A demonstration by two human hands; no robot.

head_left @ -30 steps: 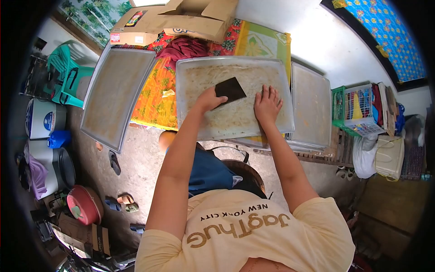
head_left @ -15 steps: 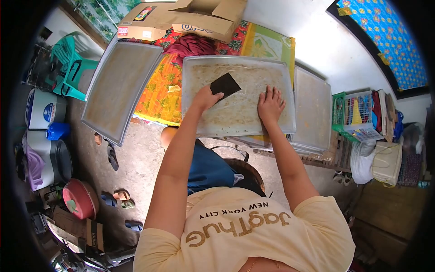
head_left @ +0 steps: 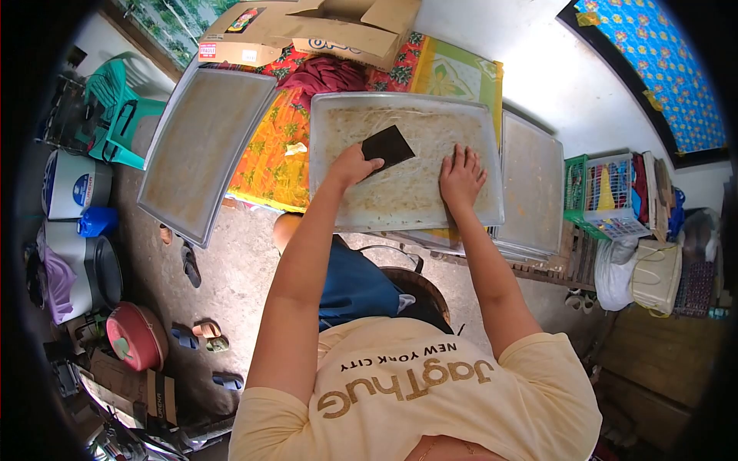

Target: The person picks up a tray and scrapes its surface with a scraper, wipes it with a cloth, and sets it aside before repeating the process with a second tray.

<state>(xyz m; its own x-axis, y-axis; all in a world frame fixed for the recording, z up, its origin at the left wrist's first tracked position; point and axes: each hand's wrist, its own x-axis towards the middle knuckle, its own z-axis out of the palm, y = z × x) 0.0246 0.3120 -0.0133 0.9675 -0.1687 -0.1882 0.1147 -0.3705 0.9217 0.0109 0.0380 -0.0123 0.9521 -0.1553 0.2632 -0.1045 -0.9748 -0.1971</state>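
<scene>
Left hand [head_left: 350,165] clamped on black scraper [head_left: 388,146], edge down on crusted tray [head_left: 415,207] upon cloth-covered desk [head_left: 265,165]. Right hand [head_left: 461,175] spread flat on tray (fingers apart, gripping nothing). Possible trouble: with a hard push, tray sliding off the near edge, or scraper skidding toward the flat hand.

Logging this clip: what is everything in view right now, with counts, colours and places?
crusted metal baking tray: one, grey, middle, on the cloth
flat square scraper: one, black, on that tray
second metal tray: one, grey, left
stacked metal trays: several, grey, right
floral tablecloth: one, orange and green, under the trays
cardboard box: one, brown, open, behind the trays
crumpled cloth: one, maroon, by the box
plastic chair: one, green, far left
round lidded pot: one, red, floor, lower left
mesh baskets: two, green and white, far right
left hand: fingers gripping the scraper
right hand: flat on the middle tray
</scene>
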